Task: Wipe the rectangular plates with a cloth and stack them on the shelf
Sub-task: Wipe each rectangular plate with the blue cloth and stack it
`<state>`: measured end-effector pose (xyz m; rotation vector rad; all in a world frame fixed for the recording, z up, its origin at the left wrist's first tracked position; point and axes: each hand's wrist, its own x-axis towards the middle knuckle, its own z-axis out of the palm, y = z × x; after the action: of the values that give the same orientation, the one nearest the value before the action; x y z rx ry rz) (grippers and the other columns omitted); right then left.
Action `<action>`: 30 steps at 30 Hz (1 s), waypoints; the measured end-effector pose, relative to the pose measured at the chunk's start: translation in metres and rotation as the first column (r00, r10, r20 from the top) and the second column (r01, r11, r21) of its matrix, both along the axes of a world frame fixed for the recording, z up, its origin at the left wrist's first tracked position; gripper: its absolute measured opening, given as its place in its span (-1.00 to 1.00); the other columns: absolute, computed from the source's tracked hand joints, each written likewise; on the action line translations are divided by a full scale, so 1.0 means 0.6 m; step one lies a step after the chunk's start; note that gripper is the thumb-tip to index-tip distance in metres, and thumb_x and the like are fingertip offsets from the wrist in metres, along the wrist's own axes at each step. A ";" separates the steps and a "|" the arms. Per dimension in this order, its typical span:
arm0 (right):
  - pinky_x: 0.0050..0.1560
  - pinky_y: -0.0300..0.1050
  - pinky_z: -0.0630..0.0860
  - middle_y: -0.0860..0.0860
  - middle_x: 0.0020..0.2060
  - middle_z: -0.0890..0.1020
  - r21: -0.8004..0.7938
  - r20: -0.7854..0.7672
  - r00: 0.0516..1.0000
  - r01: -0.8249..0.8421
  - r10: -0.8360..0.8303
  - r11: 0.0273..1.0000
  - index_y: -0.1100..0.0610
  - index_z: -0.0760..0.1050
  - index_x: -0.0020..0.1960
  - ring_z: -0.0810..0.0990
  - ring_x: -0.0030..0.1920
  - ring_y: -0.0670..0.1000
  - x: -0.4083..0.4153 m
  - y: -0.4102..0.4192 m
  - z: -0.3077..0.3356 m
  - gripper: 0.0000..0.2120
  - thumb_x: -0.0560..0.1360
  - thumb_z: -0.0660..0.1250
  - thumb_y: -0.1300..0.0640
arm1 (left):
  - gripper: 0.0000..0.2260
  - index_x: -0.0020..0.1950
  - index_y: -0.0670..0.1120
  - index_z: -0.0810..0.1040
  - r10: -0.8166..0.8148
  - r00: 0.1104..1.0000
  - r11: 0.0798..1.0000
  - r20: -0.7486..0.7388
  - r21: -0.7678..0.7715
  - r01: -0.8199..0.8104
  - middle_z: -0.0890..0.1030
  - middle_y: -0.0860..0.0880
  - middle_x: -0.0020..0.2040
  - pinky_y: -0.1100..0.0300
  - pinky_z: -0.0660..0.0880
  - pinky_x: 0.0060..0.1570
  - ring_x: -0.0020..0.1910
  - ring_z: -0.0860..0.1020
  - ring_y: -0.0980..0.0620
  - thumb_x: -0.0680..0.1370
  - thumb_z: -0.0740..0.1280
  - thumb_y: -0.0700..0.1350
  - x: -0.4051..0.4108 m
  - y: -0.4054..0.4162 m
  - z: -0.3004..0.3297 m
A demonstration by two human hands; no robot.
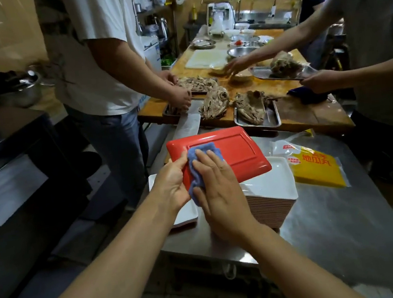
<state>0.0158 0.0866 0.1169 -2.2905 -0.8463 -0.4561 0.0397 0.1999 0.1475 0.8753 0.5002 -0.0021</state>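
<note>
A red rectangular plate (236, 153) is held tilted, underside up, above a tall stack of rectangular plates (270, 189) with a white top face. My left hand (172, 184) grips the red plate's near left edge. My right hand (218, 186) presses a blue cloth (196, 171) flat against the plate's near end, fingers straight over the cloth. A lower stack with a white plate (186, 212) on top lies to the left, partly hidden by my hands.
The stacks stand on a steel table (337, 218), with a yellow plastic packet (315, 168) to the right. Beyond is a wooden table (298, 113) with metal trays of cooked meat. A person in white stands at left, another in grey at right.
</note>
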 end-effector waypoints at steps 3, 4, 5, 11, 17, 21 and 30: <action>0.50 -0.07 -0.05 0.04 0.49 0.21 -0.051 -0.082 0.997 -0.013 0.009 0.999 0.12 0.21 0.47 0.09 0.51 0.01 0.026 0.010 0.019 -0.46 0.52 0.10 -0.01 | -0.85 0.03 -0.11 0.48 -0.020 0.998 1.000 0.060 0.021 0.018 0.61 -0.10 -0.20 0.08 0.59 -0.14 -0.35 0.62 0.06 0.64 0.12 -0.19 -0.013 0.008 -0.002; 0.50 -0.07 -0.06 0.03 0.49 0.20 -0.055 -0.109 0.994 -0.011 0.005 0.998 0.10 0.20 0.48 0.08 0.51 0.01 0.037 0.007 0.024 -0.45 0.52 0.08 -0.02 | -0.85 0.07 -0.10 0.47 -0.017 0.997 0.999 0.070 0.033 0.014 0.60 -0.10 -0.16 0.04 0.56 -0.20 -0.32 0.62 0.03 0.64 0.12 -0.19 -0.017 0.013 -0.003; 0.50 -0.06 -0.05 0.03 0.50 0.19 -0.059 -0.125 0.992 -0.002 -0.006 0.998 0.10 0.19 0.48 0.07 0.51 0.01 0.046 0.001 0.025 -0.44 0.51 0.06 -0.04 | -0.85 0.09 -0.08 0.47 0.000 0.997 0.999 0.076 0.038 -0.003 0.60 -0.10 -0.16 0.01 0.54 -0.25 -0.29 0.61 0.00 0.64 0.12 -0.19 -0.021 0.022 -0.004; 0.51 -0.05 -0.01 0.09 0.51 0.13 0.018 -0.240 0.966 0.107 -0.100 0.994 0.18 0.13 0.50 0.05 0.51 0.02 0.077 -0.044 0.001 -0.52 0.62 0.13 0.10 | -0.84 0.10 -0.01 0.51 0.031 0.996 0.997 0.089 0.065 -0.036 0.69 -0.01 -0.28 0.00 0.53 -0.34 -0.32 0.67 0.02 0.62 0.17 -0.17 -0.037 0.086 -0.012; -0.02 -0.15 0.29 0.08 0.01 0.42 0.170 -0.297 0.939 0.232 -0.175 0.958 0.22 0.38 0.15 0.45 0.06 0.12 0.083 -0.030 -0.022 -0.84 0.59 0.12 0.24 | -0.87 0.05 -0.02 0.54 0.093 0.993 0.994 0.067 0.053 -0.096 0.69 -0.05 -0.18 -0.08 0.52 -0.25 -0.21 0.66 -0.04 0.61 0.20 -0.15 -0.055 0.136 -0.021; -0.15 -0.05 0.35 0.15 -0.07 0.51 0.103 -0.314 0.934 0.214 -0.172 0.971 0.20 0.35 -0.02 0.44 -0.12 0.07 0.092 -0.018 -0.031 -0.97 0.57 0.14 0.27 | -0.85 0.10 0.00 0.54 0.112 0.991 0.991 0.067 0.067 -0.117 0.68 -0.08 -0.08 -0.10 0.53 -0.21 -0.12 0.66 -0.09 0.60 0.21 -0.14 -0.066 0.166 -0.020; -0.36 -0.37 0.35 -0.15 -0.31 0.46 0.237 -0.321 0.931 0.254 -0.172 0.938 0.12 0.31 -0.06 0.46 -0.33 -0.12 0.085 0.004 0.017 -0.90 0.57 0.23 0.16 | -0.84 0.06 0.00 0.52 0.036 0.951 0.832 0.308 0.517 -0.200 0.65 -0.01 -0.11 0.14 0.58 -0.11 -0.16 0.63 0.06 0.60 0.22 -0.22 -0.057 0.190 -0.021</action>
<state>0.0666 0.0891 0.1269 -2.1267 -0.3583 -0.2913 0.0057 0.3140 0.1350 1.3787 0.2778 0.3983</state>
